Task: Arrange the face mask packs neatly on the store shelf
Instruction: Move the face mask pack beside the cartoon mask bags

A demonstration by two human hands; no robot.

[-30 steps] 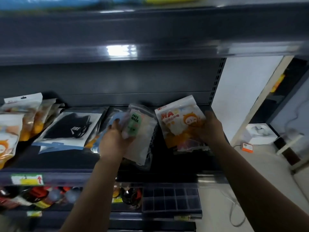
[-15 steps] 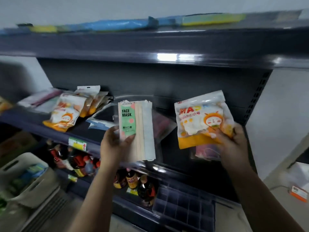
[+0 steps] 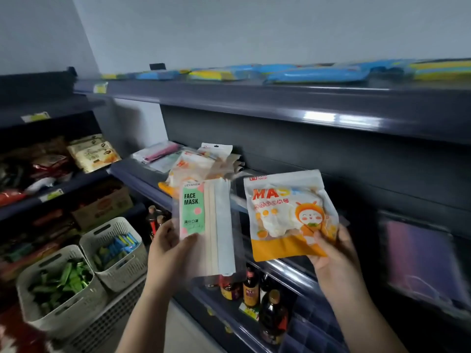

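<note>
My left hand [image 3: 169, 247] gripped a clear pack with a green "FACE MASK" label [image 3: 206, 225]; my right hand [image 3: 331, 253] pinched an orange-and-white cartoon mask pouch [image 3: 285, 212] beside it.

Dark grey store shelf [image 3: 142, 174]: orange-and-white mask packs [image 3: 193, 164] stacked overlapping near its left end, pink-striped clear packs [image 3: 158, 152] lying flat beside them; a purple pack [image 3: 420, 261] rests further right.

Wall: I see a plain pale grey wall [image 3: 254, 29] from 10 to 2 o'clock, above the shelving.
Shelving: dark grey metal shelf unit [image 3: 280, 103] runs from 9 to 3 o'clock; a light glare sits on its upper edge at 2 o'clock.
Baskets: two white slotted baskets [image 3: 63, 296] at 8 o'clock.
Bottles: dark bottles [image 3: 272, 317] at 6 o'clock, lower tier.
</note>
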